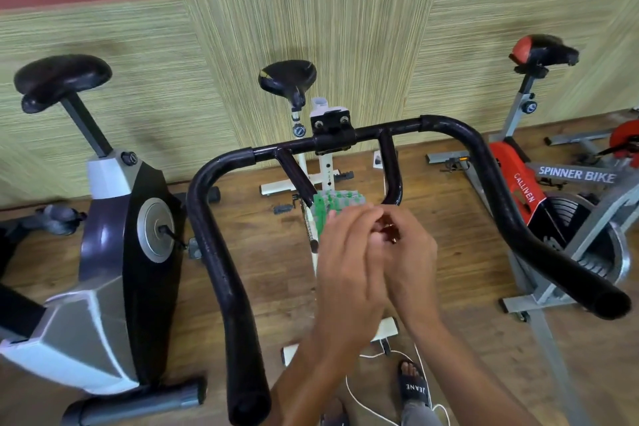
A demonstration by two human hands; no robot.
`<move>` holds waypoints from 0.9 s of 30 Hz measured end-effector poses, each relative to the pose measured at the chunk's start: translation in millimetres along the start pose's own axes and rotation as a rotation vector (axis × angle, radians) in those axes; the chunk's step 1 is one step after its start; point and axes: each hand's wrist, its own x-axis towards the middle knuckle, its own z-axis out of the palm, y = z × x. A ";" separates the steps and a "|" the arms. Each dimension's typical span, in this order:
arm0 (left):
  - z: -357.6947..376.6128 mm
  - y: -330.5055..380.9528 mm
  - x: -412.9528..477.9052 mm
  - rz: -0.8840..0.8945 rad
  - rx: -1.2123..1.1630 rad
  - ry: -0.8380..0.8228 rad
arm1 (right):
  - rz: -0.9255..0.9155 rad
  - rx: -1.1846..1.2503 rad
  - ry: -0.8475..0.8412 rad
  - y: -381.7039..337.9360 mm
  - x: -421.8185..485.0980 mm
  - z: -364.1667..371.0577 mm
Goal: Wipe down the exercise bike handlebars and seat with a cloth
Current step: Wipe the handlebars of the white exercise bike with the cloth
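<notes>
I stand at the front of a white exercise bike and look down over its black handlebars [449, 124]. Its black seat [288, 76] is beyond them, near the wall. A green-and-white checked cloth [337, 206] sits at the inner left bar, just behind my fingertips. Whether either hand holds it is hidden. My left hand [345, 252] and my right hand [411, 259] meet between the bars. The left fingers reach across to the right hand. The right fingers curl round a small glossy reddish-brown thing [390, 231].
A black-and-grey exercise bike [114, 235] stands close on the left. A red-and-grey spinner bike [518, 180] stands on the right. A white cable [359, 401] loops on the wooden floor by my sandalled foot [413, 387]. The panelled wall is right behind the bikes.
</notes>
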 end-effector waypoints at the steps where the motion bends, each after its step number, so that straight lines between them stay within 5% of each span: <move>1: 6.4 1.3 0.1 -0.008 0.011 -0.051 | 0.012 0.039 -0.023 -0.1 0.0 -1.3; 8: 29.3 -30.7 2.4 0.019 0.231 -0.090 | 0.071 0.330 -0.225 15.2 7.6 -20.7; 10: 30.7 -42.4 5.5 0.039 0.326 -0.079 | 0.153 0.436 -0.136 17.1 12.6 -28.0; 14: 26.9 -66.6 18.7 0.175 0.376 -0.013 | 0.106 0.050 0.140 9.7 45.8 -20.5; 20: 11.5 -93.2 36.4 0.328 0.183 0.004 | 0.242 -0.235 -0.109 -3.9 99.2 26.1; 27: 0.5 -148.2 99.3 0.196 -0.043 0.057 | 0.275 -0.347 0.007 -3.5 94.4 39.7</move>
